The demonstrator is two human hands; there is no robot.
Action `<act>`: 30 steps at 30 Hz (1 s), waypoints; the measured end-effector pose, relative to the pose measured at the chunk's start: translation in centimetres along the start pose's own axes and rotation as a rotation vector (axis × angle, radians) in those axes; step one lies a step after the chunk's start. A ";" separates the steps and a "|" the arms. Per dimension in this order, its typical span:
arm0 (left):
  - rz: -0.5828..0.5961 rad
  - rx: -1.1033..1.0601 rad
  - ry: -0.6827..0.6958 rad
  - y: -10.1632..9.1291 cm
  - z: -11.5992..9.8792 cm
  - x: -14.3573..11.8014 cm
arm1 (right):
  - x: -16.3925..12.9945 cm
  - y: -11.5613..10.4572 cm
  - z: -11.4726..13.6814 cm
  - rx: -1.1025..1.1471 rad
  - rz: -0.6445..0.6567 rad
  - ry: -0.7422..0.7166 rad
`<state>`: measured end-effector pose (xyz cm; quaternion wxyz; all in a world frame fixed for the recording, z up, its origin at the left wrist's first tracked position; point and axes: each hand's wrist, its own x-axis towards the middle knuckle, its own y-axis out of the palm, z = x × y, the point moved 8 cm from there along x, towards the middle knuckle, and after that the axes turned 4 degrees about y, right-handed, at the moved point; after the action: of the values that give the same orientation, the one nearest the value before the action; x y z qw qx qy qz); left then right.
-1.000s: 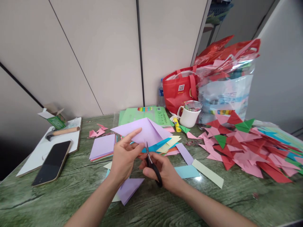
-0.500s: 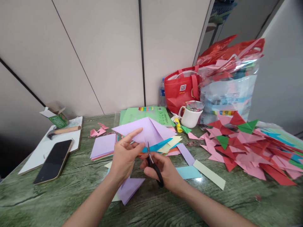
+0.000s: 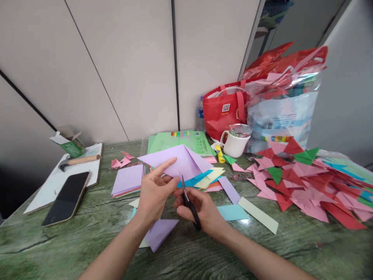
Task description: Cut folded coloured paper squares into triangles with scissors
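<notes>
- Above the green worktop, just in front of the white mug, the left hand holds up a folded lilac sheet; its grip is closed on the sheet's near edge, thumb under and forefinger stretched flat along the top.
- Right of that hand, and touching it at the fingertips, the right hand has its grip closed through the black handles of the scissors.
- The blades point up toward the sheet's lower edge and look nearly closed, though the tips are too small to tell whether they touch the paper.
- Below the left wrist a lilac offcut lies flat on the worktop.
- Left of the held sheet sits a stack of lilac squares, and farther left a dark phone rests on a white board with a hammer.
- Right of the mug spreads a heap of red, pink and green folded triangles.
- Behind the mug stand a red bag and a clear plastic bag.
- Beside the mug lies a yellow glue stick.
</notes>
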<state>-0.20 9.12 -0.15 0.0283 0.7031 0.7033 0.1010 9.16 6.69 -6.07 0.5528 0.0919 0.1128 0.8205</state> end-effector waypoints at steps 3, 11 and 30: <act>-0.009 0.014 -0.004 -0.1 0.0 0.0 | 0.0 0.0 0.0 0.001 0.005 -0.005; 0.010 0.044 0.007 -0.1 0.1 0.1 | -0.1 0.0 0.2 -0.009 -0.002 0.003; -0.007 -0.006 0.007 0.1 0.0 0.1 | -0.1 -0.5 0.1 -0.071 -0.099 0.002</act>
<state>-0.12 9.18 -0.09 0.0281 0.7001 0.7056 0.1055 9.64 6.79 -6.16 0.5954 0.0655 0.0886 0.7958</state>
